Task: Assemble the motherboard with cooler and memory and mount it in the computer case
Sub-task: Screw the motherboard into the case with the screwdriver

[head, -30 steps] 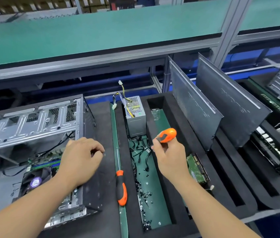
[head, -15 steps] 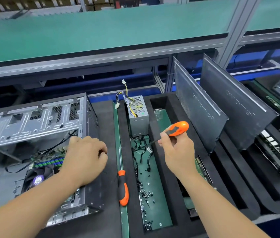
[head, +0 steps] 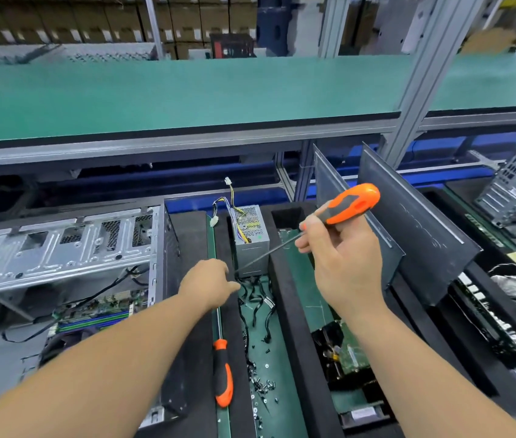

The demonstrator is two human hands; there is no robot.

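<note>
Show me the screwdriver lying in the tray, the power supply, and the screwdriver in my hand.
lying screwdriver [head: 222, 377], head view, orange handle.
power supply [head: 252, 248], head view, metal side.
held screwdriver [head: 353, 202], head view, orange handle.

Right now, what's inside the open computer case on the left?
Inside the computer case a motherboard lies flat with memory sticks fitted and black cables across it. The left forearm covers the lower part, so the cooler is mostly hidden.

head view, close, forward-down over foam tray [head: 291, 311], both forearms.
</note>
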